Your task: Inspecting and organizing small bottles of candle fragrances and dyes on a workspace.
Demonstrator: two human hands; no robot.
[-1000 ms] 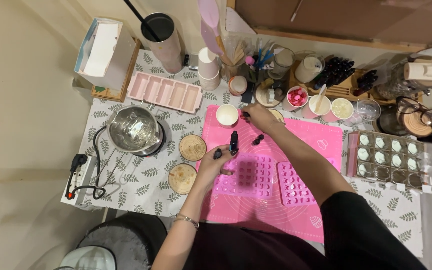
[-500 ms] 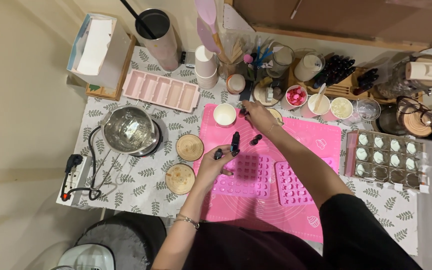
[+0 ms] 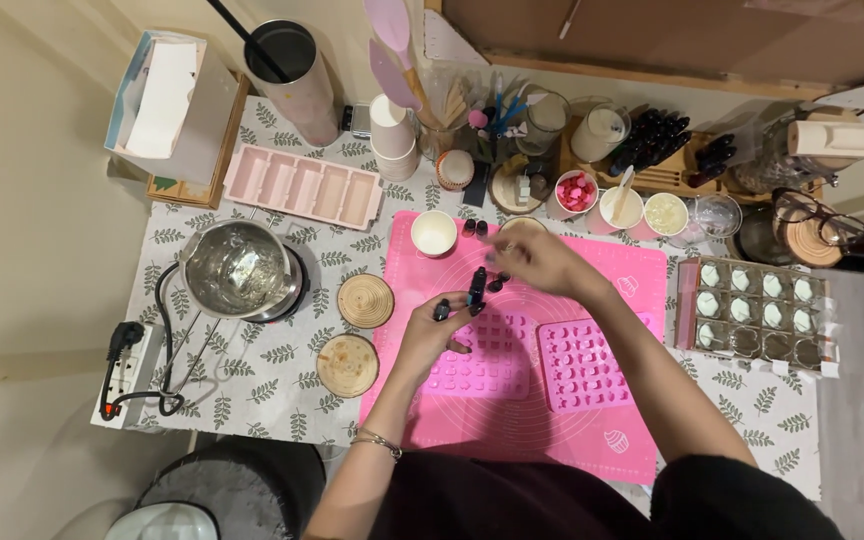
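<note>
My left hand (image 3: 432, 335) holds a small dark bottle (image 3: 477, 289) upright over the left pink silicone mould (image 3: 482, 365). My right hand (image 3: 542, 262) hovers just beyond and right of it, blurred, fingers curled near the bottle's top; I cannot tell whether it holds anything. Small dark bottles or caps (image 3: 498, 284) lie on the pink mat (image 3: 632, 270) by the fingers, and two more (image 3: 474, 228) stand beside a white cup (image 3: 434, 233). A second pink mould (image 3: 580, 365) lies to the right.
A steel pot (image 3: 237, 268) on a hotplate and two wooden coasters (image 3: 365, 300) sit left of the mat, with a power strip (image 3: 132, 365) at the table's left edge. A tray of filled moulds (image 3: 757, 310) lies right. Cups, jars, tools and a pink bar mould (image 3: 302, 185) line the back.
My right hand has drawn back from the far bowls toward the bottle in my left hand. The left hand has stayed over the mould.
</note>
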